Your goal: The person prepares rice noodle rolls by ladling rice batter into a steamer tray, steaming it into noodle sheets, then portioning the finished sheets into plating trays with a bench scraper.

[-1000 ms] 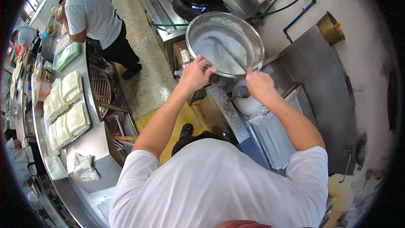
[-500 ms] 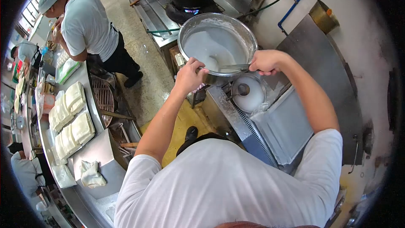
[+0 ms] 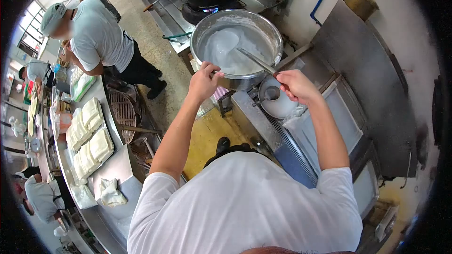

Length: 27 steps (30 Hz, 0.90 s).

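Right hand gripping metal ladle, round steel bowl

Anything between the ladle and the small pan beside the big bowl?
Yes, the big bowl's near rim: the ladle in the right hand would probably need lifting over it. A small round item hides part of the small pan. The left hand, at the rim farther left, seems clear.
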Tool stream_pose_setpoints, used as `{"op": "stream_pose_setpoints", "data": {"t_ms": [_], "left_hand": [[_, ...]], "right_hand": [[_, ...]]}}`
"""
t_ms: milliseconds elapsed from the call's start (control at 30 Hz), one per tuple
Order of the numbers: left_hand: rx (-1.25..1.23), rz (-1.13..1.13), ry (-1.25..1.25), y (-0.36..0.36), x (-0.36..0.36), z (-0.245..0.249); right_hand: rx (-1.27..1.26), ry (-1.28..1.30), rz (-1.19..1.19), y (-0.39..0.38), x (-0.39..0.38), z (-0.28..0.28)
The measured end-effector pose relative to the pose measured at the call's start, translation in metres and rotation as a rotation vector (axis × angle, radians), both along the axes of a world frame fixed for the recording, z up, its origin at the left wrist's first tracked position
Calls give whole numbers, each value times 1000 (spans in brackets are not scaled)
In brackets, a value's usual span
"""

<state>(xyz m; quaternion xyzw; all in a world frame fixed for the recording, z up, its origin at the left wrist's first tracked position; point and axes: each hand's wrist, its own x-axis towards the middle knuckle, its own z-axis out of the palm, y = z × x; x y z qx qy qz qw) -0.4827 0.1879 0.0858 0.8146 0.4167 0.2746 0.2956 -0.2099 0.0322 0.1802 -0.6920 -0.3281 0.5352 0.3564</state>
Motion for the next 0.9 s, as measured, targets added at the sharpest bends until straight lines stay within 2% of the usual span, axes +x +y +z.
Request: {"op": "stream_pose_setpoints", "data": {"t_ms": [167,233,300,367,433,500,533,567,633,667,733,800,833,900], "left_hand": [[23,-2,39,0,2,4],[171,10,212,-1,4,13],[155,15,308,-7,14,26],[257,-6,267,-29,37,44],[350,-161,146,-53,71,48],[457,-315,85,-78,107,54],[509,-386,77,-89,122,57],[501,-393,81,-92,134,52],[504,-630,-89,-84,157,42],[425,-707,-183,-77,164,38],[391,-736,-215,-69,174,38],[345,-739,-261,-63,178,39],[337,-752,-260,-60,180,43],[210,-695,-415,-55,181,49]], "right_hand": [[161,-43,-68,-37,-7,-18],[202,-92,-79,-52,-9,-28],[323,-276,-30,-65,-12,-34],[304,-263,-29,-78,-16,-39],[456,-294,-135,-89,-19,-57],[441,-211,-122,-103,-25,-42],[389,-12,-153,-111,-30,-25],[331,187,-187,-118,-33,-12],[363,246,-159,-128,-30,-1],[441,295,-175,-131,-29,2],[515,341,-198,-133,-24,-2],[697,479,-149,-129,-13,-26],[695,479,-165,-125,-8,-41],[446,344,-251,-113,0,-82]]}}
